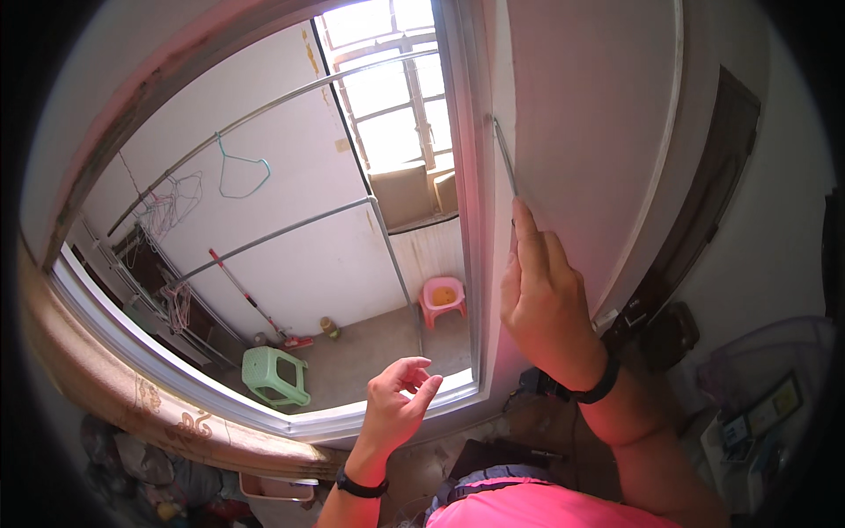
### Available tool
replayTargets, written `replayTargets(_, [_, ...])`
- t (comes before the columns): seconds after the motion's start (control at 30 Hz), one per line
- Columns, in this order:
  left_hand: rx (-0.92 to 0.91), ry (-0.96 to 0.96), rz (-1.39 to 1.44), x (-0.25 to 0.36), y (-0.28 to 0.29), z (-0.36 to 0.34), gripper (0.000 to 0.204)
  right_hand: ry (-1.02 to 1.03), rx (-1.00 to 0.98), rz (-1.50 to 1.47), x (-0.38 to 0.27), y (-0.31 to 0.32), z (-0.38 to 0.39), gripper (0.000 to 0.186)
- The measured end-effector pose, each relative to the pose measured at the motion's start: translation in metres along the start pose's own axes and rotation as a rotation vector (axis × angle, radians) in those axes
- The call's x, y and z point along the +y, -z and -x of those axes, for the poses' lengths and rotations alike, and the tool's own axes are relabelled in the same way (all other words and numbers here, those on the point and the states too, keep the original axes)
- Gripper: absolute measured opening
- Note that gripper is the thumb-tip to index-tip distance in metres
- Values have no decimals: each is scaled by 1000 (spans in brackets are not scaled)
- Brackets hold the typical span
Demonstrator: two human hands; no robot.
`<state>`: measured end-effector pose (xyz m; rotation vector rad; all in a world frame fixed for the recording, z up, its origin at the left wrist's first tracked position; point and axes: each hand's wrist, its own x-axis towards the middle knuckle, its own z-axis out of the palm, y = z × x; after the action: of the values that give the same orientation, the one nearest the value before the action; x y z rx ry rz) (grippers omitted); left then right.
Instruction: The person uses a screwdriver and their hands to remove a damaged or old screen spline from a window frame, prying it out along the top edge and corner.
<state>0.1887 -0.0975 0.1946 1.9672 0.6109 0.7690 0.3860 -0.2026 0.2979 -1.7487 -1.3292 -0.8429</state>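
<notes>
Pale wall [594,132] adjoins a window frame [466,176]. Left hand [393,405] before the frame's lower edge, fingers half-curled, thumb standing apart. Right hand [550,304] gripping a thin tool [504,157], tip at the wall beside the frame. Beyond: green stool [260,368], pink seat [436,286].

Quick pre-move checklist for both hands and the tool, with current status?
1. Right hand gripping the thin metal tool: ok, index finger laid along it.
2. Tool tip beside the window frame, at the wall: ok.
3. Tip pressing on the wall: cannot tell, one view doesn't show force.
4. Left hand free: ok, nothing visible in it, fingers curled.
5. Left hand steadying the tool: not ok, it is well apart, lower down.
6. Tool handle sound: cannot tell, the hand hides it.
</notes>
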Motion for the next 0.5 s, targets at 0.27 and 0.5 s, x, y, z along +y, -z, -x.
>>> replayTargets(0.27, [-9, 9, 30, 3, -6, 0, 29, -156, -193, -27, -4, -7, 61, 62])
replayTargets(0.5, [14, 9, -1, 1, -1, 8, 25, -4, -16, -134, 4, 4, 16, 57])
